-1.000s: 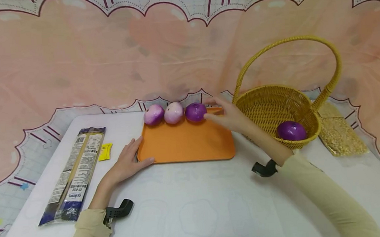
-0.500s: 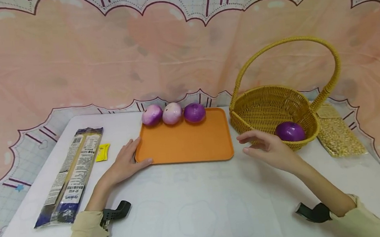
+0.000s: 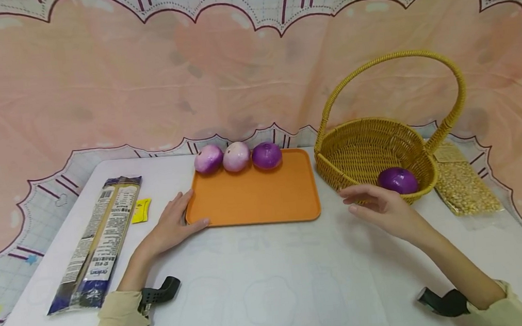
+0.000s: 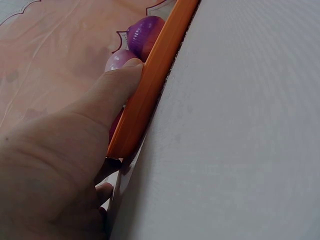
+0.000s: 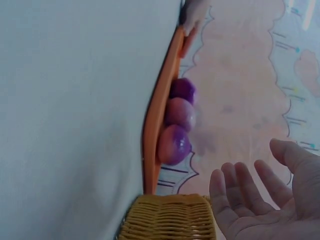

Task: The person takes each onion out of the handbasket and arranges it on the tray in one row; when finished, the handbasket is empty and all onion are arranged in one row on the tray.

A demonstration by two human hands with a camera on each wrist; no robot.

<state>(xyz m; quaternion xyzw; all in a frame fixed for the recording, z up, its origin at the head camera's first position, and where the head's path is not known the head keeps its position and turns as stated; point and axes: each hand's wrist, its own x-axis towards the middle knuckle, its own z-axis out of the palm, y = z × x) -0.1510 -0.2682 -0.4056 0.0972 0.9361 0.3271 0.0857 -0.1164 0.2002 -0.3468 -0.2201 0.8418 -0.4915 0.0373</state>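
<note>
Three purple onions [image 3: 236, 157] sit in a row along the far edge of an orange tray [image 3: 254, 197]. My left hand [image 3: 173, 220] rests at the tray's near left corner, thumb along the front rim and fingers by the left side. In the left wrist view the thumb [image 4: 120, 82] lies straight against the rim. My right hand [image 3: 386, 211] hovers over the table before a wicker basket [image 3: 357, 149], holding nothing. Its fingers are loosely bent in the right wrist view. A darker purple onion [image 3: 397, 180] lies inside the basket.
At the left lies a long printed pack [image 3: 96, 245] with blue ends, a small yellow packet [image 3: 141, 210] beside it. A clear bag of yellow grains [image 3: 467, 184] lies right of the basket. The basket's tall handle [image 3: 391, 56] arches up. A patterned cloth [image 3: 235, 82] hangs behind.
My right hand has left the rightmost onion on the tray and drawn back toward me, to the right, in front of the basket. My left hand stays at the tray's corner.
</note>
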